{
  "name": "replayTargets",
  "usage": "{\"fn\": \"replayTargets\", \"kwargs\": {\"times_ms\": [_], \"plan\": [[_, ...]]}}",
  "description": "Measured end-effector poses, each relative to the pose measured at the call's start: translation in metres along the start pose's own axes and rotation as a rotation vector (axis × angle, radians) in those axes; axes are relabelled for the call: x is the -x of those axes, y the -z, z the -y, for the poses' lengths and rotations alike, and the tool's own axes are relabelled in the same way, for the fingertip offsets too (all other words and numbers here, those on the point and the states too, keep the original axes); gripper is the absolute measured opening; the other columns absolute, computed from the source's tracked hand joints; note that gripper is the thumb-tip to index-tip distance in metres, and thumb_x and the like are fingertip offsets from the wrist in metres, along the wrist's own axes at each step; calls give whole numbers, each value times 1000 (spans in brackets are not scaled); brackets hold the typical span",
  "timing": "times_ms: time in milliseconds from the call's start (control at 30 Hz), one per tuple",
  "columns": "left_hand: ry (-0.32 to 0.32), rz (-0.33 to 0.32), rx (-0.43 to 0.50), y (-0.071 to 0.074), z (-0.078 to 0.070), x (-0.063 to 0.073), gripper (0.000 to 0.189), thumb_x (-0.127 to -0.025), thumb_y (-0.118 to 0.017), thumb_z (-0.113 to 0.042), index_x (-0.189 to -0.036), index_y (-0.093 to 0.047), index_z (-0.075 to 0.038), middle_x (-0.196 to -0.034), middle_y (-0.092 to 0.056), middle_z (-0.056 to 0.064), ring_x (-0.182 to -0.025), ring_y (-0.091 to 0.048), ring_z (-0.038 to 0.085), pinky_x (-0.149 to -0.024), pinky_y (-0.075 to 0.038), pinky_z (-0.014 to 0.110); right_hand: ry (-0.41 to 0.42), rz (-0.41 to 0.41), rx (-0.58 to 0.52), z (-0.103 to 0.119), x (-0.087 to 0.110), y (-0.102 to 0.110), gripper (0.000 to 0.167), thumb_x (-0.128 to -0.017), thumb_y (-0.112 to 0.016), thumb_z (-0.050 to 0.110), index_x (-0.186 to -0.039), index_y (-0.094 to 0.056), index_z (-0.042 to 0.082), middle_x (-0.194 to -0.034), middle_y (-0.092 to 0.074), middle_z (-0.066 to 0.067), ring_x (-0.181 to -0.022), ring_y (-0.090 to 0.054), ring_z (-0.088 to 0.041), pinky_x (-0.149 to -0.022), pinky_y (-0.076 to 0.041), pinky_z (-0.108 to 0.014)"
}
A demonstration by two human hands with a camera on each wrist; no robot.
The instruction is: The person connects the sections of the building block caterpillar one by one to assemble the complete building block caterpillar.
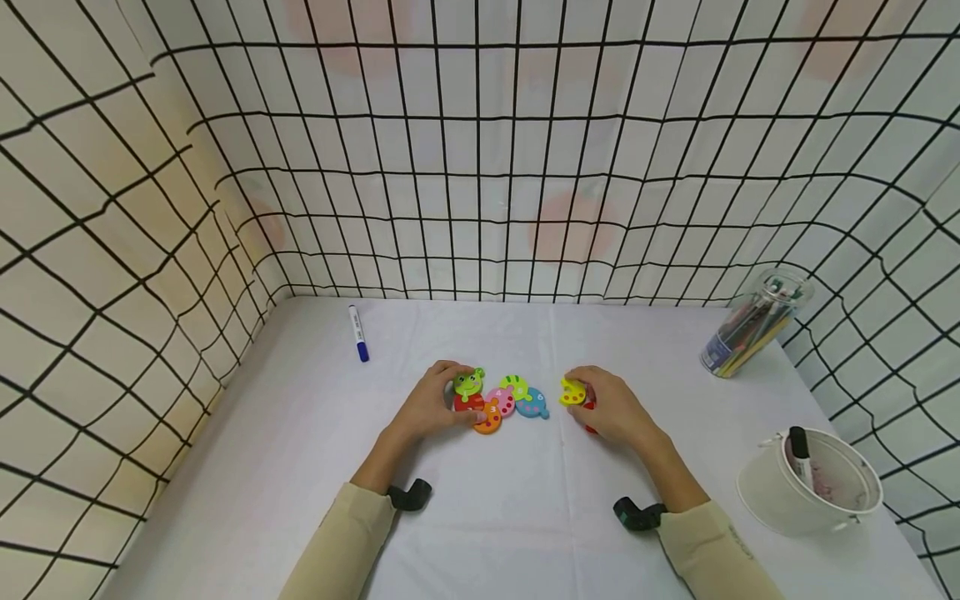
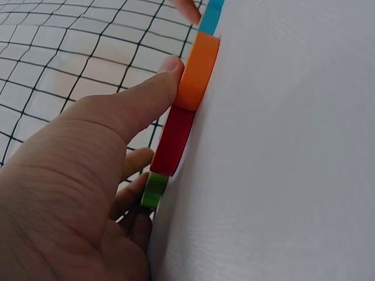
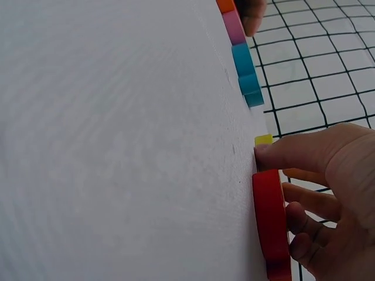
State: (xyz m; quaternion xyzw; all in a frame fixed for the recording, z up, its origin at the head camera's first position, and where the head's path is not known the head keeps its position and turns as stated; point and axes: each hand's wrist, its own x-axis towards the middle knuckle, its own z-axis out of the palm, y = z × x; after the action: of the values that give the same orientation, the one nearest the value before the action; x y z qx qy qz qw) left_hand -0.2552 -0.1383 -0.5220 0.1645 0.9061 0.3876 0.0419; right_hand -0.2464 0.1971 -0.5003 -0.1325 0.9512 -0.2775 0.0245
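Note:
Several flat, coloured puzzle pieces lie joined in a wavy row on the white table, like a caterpillar. A green smiling head piece point(image 1: 468, 382) is at the left end, followed by a red piece point(image 1: 468, 402), an orange piece point(image 1: 487, 420), a pink piece point(image 1: 502, 401), a light green piece point(image 1: 514, 386) and a blue piece point(image 1: 532, 404). My left hand point(image 1: 435, 404) grips the head end, its thumb against the orange piece's edge. To the right of the row, my right hand point(image 1: 611, 406) pinches a yellow spotted piece point(image 1: 573, 392). Another red piece point(image 3: 270, 216) sits under that hand, partly hidden in the head view.
A blue-capped marker point(image 1: 358, 333) lies at the back left. On the right stand a tilted-looking glass jar point(image 1: 753, 323) of pencils and a white bucket point(image 1: 780, 496) with a black-capped marker point(image 1: 800, 457) inside. Black grid netting point(image 1: 495, 171) over white cloth encloses the back and sides.

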Motion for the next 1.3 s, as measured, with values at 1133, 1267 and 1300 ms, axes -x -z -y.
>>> {"fn": "replayTargets", "kwargs": {"times_ms": [1133,1267,1300], "plan": [[-9,-32,-95,-5,-1,0,98,-62,-93,-61,-146,-56,-27,-155,-45,4,-144,-40,27,-115,-44,52,3,-56,-106,7,9,-1,56,-80,-87,21,-131,-65,10,-91,-56,-5,-89,-50,-21,-73,-43,-33],[-6,-31,-98,-5,-1,1,98,-63,-93,-61,-147,-56,-27,-155,-45,5,-144,-40,28,-115,-44,53,24,-57,-118,11,11,0,56,-80,-87,23,-129,-66,7,-90,-59,-5,-83,-51,-19,-71,-43,-29],[-6,-31,-96,-5,-1,1,98,-63,-93,-61,-147,-56,-27,-155,-45,5,-144,-40,28,-115,-44,53,32,-60,-123,12,11,0,56,-80,-88,24,-129,-66,7,-89,-59,-6,-81,-51,-18,-70,-42,-29]]}}
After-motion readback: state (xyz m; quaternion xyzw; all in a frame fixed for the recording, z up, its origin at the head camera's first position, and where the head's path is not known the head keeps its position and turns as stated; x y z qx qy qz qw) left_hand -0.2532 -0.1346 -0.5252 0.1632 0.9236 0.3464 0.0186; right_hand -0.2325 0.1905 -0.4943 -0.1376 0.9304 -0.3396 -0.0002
